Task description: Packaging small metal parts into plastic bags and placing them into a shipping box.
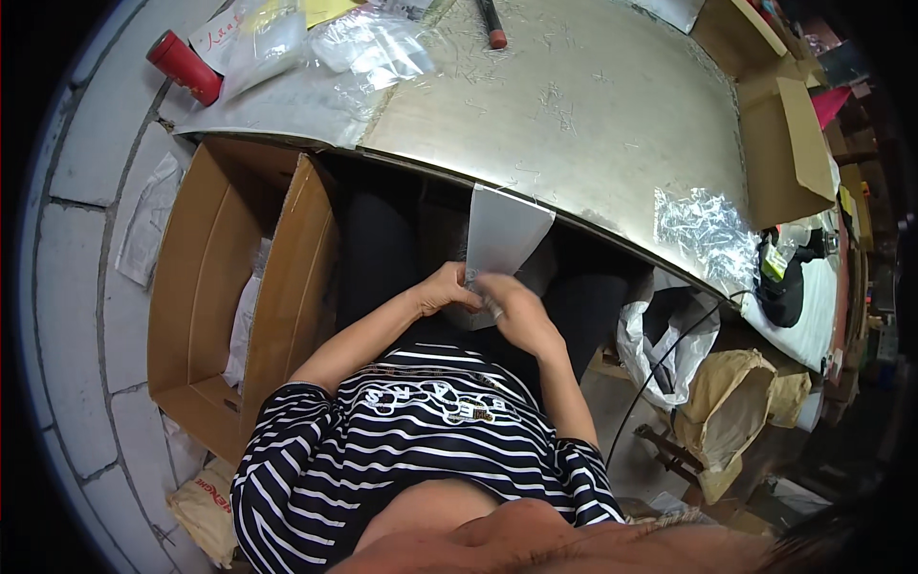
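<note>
A flat, pale grey panel (505,228) leans up from my lap toward the table's front edge, its far end wider than its near end. My left hand (448,290) is closed on the panel's left near side, with thumb and fingers around it. Over the near part of the panel is my right hand (519,311), its fingers smeared by motion. Whether the right fingers hold anything cannot be made out. Below the hands, part of the panel's near end (475,319) shows.
The metal-topped table (593,134) bears scattered bits of thin wire (555,100), a dark rod with a red end (495,36), clear plastic bags (368,48) and a red cup (184,67). Cardboard boxes (191,306) stand at left; a white bag (660,354) and brown sack (732,402) at right.
</note>
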`<state>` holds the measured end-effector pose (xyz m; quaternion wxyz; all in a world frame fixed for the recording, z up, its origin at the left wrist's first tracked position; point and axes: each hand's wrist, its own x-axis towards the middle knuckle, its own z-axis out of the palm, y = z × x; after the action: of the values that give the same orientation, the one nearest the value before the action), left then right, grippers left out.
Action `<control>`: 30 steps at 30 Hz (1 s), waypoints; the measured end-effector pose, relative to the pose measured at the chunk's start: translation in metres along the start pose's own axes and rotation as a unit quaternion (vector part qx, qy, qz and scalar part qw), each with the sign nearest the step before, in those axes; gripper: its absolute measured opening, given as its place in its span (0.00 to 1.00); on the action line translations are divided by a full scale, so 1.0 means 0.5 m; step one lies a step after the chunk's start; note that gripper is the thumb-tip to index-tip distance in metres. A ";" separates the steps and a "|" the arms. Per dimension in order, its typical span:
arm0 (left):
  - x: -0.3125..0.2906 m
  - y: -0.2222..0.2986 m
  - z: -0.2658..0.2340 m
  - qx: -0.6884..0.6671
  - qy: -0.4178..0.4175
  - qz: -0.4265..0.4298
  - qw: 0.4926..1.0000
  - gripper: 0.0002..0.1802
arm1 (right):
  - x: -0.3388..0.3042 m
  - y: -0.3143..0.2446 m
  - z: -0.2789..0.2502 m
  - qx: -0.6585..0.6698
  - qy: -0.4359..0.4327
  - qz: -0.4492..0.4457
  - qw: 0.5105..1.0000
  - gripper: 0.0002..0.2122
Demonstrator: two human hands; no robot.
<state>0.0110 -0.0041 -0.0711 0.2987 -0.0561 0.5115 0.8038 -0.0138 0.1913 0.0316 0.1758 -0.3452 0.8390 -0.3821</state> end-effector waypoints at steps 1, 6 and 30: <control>-0.001 -0.010 -0.001 0.035 0.016 0.017 0.999 0.23 | 0.007 -0.015 0.004 0.007 -0.036 0.003 0.999 0.15; -0.039 0.012 0.009 -0.033 -0.022 -0.073 0.997 0.19 | 0.027 -0.009 -0.027 0.006 0.062 0.037 0.997 0.14; -0.049 0.181 0.025 -0.097 -0.014 0.056 0.994 0.23 | -0.009 0.166 -0.374 -0.323 0.476 0.227 0.786 0.18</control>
<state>-0.0151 -0.0307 0.0160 0.2533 -0.0443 0.4286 0.8661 -0.1523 0.3307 0.0893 -0.2854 0.0442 0.9450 -0.1537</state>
